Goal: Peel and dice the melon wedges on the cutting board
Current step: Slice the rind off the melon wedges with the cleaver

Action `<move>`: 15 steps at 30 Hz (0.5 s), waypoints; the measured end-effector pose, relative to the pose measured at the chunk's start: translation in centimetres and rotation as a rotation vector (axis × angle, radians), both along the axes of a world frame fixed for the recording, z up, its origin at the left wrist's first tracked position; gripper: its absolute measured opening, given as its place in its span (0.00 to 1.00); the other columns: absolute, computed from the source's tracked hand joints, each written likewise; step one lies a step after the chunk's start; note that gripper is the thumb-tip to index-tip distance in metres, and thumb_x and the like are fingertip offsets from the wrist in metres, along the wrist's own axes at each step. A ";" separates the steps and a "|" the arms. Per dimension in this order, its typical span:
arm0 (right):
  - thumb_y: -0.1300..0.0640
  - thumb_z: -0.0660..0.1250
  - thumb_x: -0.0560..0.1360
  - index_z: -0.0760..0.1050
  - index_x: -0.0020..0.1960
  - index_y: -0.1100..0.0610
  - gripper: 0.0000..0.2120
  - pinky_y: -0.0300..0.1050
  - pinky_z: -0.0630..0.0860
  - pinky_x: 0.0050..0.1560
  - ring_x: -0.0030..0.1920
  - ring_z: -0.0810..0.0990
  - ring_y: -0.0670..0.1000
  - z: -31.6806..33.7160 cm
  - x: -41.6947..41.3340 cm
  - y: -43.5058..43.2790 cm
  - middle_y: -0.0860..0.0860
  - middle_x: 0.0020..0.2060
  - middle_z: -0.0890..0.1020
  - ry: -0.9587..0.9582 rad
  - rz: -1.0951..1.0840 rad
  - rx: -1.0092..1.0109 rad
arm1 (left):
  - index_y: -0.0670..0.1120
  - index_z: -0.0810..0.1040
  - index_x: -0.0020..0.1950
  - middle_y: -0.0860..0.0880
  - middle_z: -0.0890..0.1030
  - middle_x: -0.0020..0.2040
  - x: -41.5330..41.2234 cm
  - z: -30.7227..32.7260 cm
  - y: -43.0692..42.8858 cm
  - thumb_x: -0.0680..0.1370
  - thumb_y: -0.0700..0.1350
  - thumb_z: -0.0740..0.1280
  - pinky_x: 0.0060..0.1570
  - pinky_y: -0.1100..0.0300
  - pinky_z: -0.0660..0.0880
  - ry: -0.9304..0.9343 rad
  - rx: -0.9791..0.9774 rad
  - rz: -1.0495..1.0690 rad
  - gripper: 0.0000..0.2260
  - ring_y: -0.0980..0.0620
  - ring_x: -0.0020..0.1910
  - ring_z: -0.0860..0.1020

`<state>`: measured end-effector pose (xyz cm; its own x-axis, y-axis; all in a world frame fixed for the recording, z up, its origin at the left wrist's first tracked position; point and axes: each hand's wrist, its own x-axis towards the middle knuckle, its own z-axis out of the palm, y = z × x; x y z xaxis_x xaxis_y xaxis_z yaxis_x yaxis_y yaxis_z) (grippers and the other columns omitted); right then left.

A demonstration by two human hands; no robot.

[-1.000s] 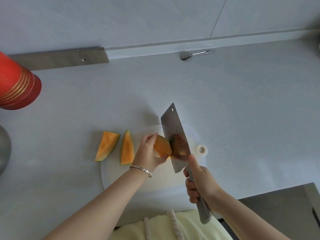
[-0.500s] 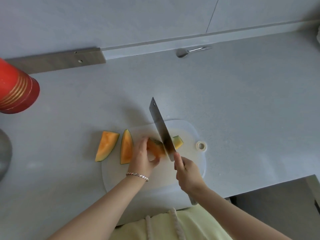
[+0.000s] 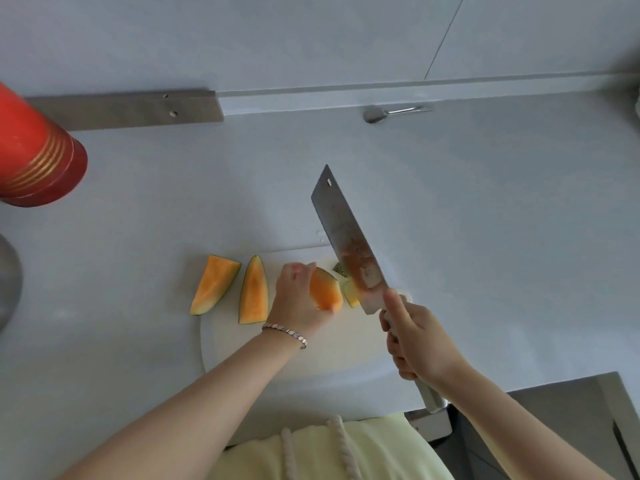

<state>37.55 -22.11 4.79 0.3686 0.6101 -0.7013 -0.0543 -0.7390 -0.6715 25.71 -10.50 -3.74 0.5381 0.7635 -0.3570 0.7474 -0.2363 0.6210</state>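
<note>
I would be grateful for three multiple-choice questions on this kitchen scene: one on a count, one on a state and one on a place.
1. How many melon wedges lie untouched to the left of the left hand?
A. one
B. two
C. four

2. What is the right hand doing?
A. gripping the handle of the knife
B. resting open and empty
C. holding a wedge

3. Where is the spoon?
A. beside the wedges
B. under the knife
C. at the back of the counter, by the wall

Answers:
1. B: two wedges lie side by side, while the left hand holds a separate melon piece.
2. A: its fingers curl round the handle.
3. C: it lies just below the wall's edge, far from the fruit.
</note>
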 end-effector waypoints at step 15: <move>0.34 0.49 0.74 0.61 0.37 0.57 0.26 0.47 0.60 0.35 0.28 0.60 0.50 -1.9 -1.0 0.0 0.54 0.29 0.64 -0.229 0.226 -0.028 | 0.41 0.63 0.71 0.45 0.64 0.68 0.1 0.8 0.1 0.68 0.47 0.74 0.63 0.66 0.65 -0.017 0.015 0.024 0.35 0.51 0.68 0.67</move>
<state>36.56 -22.12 2.91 0.3765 0.6759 -0.6336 0.2632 -0.7338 -0.6263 25.82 -10.36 -2.89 0.5258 0.7811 -0.3367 0.7421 -0.2279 0.6303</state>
